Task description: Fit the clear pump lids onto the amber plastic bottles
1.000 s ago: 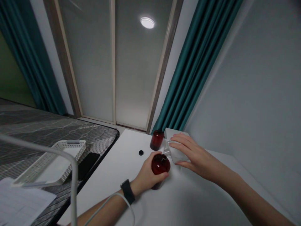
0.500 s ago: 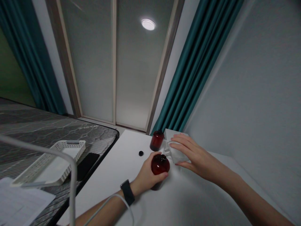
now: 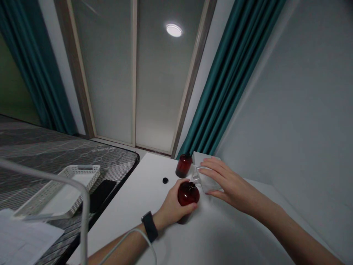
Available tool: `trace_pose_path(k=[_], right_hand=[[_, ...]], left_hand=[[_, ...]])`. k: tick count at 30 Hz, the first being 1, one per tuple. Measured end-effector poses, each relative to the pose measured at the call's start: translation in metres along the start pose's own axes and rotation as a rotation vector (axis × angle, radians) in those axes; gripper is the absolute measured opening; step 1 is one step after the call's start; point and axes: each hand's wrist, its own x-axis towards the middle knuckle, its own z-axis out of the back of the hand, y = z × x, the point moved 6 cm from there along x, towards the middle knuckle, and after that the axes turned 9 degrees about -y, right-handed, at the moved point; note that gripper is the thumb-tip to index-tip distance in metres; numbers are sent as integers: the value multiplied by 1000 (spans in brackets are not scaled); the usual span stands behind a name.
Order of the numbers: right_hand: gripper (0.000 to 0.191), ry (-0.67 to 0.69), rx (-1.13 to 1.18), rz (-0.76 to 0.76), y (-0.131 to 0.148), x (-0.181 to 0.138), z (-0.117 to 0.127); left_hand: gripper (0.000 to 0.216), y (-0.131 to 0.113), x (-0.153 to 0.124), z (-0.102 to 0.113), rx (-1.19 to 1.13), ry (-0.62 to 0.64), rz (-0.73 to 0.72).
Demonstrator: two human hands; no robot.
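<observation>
Barely shifting since the earlier frame, the left hand grips a round-shouldered dark-red bottle at lower center, apparently steadying its mouth beside the tilted clear bottle the right hand clasps

A person's left arm reaches in from the lower left, the left hand curled in a grip, fingers on the far side, thumb on the near. The right arm slants up from the lower right corner, the right hand level with its wrist or slightly higher, fingers pointing left, thumb parted beneath in a firm hold.
</observation>
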Motion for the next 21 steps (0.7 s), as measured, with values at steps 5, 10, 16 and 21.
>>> trace_pose_path(k=[5, 10, 16, 21], right_hand=[[57, 26, -14, 3, 1, 0, -1], [56, 49, -25, 11, 4, 3, -1], [52, 32, -17, 8, 4, 4, 0], [55, 39, -49, 33, 5, 5, 1]], left_hand=[[65, -1, 0, 1, 6, -9, 6], [65, -1, 0, 1, 11, -10, -11], [66, -1, 0, 1, 7, -5, -19], [66, 1, -1, 1, 15, -10, -15]])
